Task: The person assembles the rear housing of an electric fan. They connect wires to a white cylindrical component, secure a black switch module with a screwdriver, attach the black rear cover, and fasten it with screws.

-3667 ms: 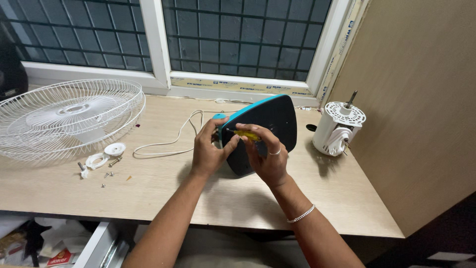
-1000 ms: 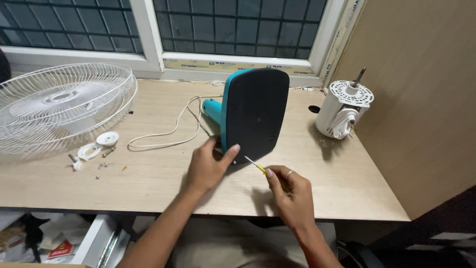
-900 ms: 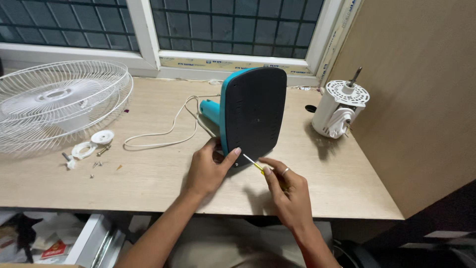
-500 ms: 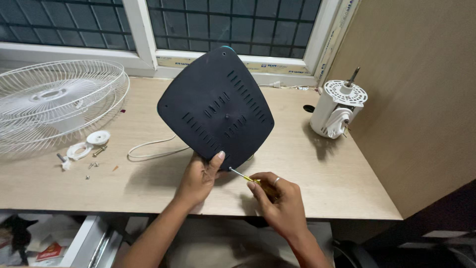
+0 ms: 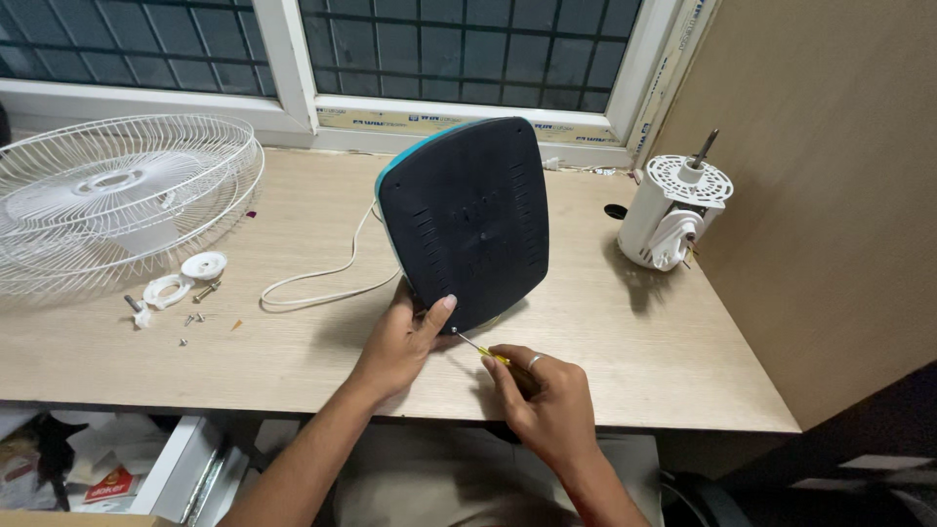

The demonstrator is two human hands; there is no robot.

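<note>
The left hand (image 5: 405, 337) grips the lower edge of a dark fan base (image 5: 467, 220), held upright on the bench (image 5: 625, 351). The right hand (image 5: 542, 395) is closed around a yellow-handled screwdriver (image 5: 480, 349), its tip near the base's bottom edge.

Indoor light fell evenly from above, while the window (image 5: 468, 49) was dark. The worktop (image 5: 683, 361) was moderately bright, with soft shadows beside the white motor (image 5: 669, 220) and under the upright fan base (image 5: 468, 220). Focus was sharp at centre; straight edges bowed slightly toward the corners. No glare was visible.
</note>
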